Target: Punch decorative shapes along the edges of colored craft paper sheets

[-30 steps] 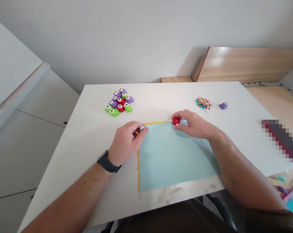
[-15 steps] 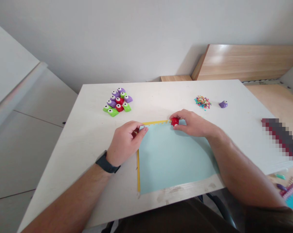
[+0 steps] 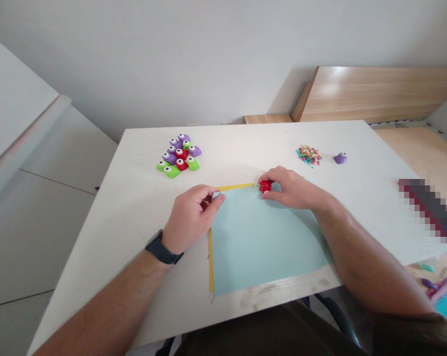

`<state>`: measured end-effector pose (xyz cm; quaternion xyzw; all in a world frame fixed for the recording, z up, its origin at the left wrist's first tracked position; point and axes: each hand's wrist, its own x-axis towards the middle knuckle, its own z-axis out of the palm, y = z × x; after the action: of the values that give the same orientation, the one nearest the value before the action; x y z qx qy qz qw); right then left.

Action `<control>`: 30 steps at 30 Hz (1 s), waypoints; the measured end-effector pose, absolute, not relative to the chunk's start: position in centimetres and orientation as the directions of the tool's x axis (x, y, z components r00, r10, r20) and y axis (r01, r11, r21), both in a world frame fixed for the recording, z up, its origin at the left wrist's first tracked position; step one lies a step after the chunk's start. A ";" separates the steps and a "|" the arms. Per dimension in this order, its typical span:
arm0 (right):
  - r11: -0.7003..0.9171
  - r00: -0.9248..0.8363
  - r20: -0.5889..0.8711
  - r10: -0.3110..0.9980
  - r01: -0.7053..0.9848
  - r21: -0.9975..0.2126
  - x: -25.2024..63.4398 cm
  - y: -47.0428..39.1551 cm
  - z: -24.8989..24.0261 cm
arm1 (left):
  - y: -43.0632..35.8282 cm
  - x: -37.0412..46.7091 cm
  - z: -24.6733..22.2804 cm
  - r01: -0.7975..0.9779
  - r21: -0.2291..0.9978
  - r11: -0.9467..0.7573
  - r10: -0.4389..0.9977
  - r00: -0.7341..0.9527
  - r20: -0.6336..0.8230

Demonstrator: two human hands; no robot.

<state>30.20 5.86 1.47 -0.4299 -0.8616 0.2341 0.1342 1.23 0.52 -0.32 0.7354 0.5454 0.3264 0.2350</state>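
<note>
A light blue sheet of paper [image 3: 268, 242] lies on the white table, with yellow paper [image 3: 211, 267] showing along its left and top edges. My left hand [image 3: 196, 212] pinches the top left corner of the sheets between thumb and fingers. At the top edge, my right hand [image 3: 288, 188] grips a small red craft punch [image 3: 265, 186], which sits on the paper's border. Small cut-out marks run along that edge between the two hands. The paper's right side is partly hidden under my right forearm.
Several purple, green and red craft punches [image 3: 181, 153] stand grouped at the back left of the table [image 3: 242, 153]. At the back right are a pile of colourful paper confetti [image 3: 309, 155] and a purple punch [image 3: 340, 158]. A blurred dark object [image 3: 429, 207] lies at the right edge.
The red punch and my right hand have shifted very slightly left along the top edge. My left hand keeps its pinch on the corner.
</note>
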 end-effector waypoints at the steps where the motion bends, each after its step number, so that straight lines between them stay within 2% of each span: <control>1: 0.526 -0.598 0.031 0.801 0.678 -0.513 30.2 5.9 1.4 | 0.5 1.2 -0.3 0.648 0.702 -0.296 0.955 0.195 0.223; 30: 0.495 -0.572 0.030 0.820 0.681 -0.539 30.3 5.8 1.6 | 0.5 1.3 -0.1 0.628 0.710 -0.318 0.948 0.192 0.254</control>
<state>30.30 5.81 1.58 -0.4399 -0.8528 0.2427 0.1426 1.26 0.50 -0.10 0.7361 0.5353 0.3424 0.2334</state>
